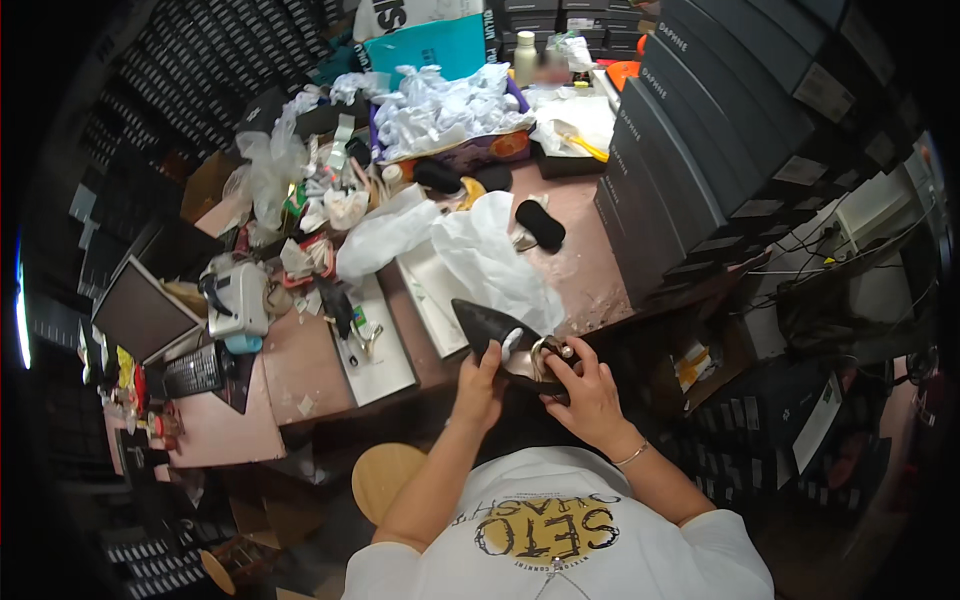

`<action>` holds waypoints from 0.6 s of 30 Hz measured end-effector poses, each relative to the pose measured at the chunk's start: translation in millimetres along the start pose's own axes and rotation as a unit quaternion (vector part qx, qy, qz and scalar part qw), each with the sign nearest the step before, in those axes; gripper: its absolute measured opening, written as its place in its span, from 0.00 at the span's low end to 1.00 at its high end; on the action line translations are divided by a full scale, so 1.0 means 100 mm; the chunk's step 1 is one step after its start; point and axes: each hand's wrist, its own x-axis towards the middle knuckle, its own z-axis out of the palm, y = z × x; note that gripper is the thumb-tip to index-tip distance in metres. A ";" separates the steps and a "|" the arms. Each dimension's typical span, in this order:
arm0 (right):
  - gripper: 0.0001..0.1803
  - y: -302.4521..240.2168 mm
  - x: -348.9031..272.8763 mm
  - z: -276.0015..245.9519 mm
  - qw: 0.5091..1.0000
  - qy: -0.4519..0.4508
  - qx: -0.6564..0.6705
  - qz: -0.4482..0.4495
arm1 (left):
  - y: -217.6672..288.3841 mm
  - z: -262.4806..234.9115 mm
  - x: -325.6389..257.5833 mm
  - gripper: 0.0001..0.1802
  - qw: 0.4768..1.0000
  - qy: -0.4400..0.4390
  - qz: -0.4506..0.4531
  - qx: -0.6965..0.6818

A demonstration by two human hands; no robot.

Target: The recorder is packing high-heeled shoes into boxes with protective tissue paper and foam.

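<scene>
A dark pointed shoe (481, 322) is held in front of me just past the table's near edge, its toe pointing away and to the left. My left hand (479, 389) grips its side, thumb on top. At the opening end, my right hand (590, 396) has its fingers closed on a strap with a shiny gold-coloured piece (541, 352). Some white stuffing (512, 341) shows in the shoe. Beyond the toe lies white tissue paper (490, 255), partly over an open white box (432, 305). To its left, another white box part (385, 372) carries a dark shoe with a metallic piece.
A tall stack of dark shoe boxes (660, 190) stands at the right. Crumpled white paper fills a purple box (510, 147) at the back. Black oval pads (540, 225) lie mid-table. Leftward are a monitor (148, 310), a keyboard (193, 372) and a white machine (236, 298). A round stool (385, 478) stands below.
</scene>
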 end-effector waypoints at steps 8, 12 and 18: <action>0.32 -0.17 -0.91 0.03 0.920 0.027 0.387 -0.063 | -0.13 -0.43 -0.39 0.33 0.944 -0.006 -0.094 -0.316; 0.19 -0.12 -1.02 -0.08 0.936 0.014 0.347 -0.048 | -0.18 -0.24 -0.52 0.32 0.915 -0.034 -0.114 -0.385; 0.18 0.04 -1.22 -0.39 0.890 0.022 0.454 0.014 | -0.61 -0.06 -0.72 0.36 0.919 -0.044 -0.124 -0.372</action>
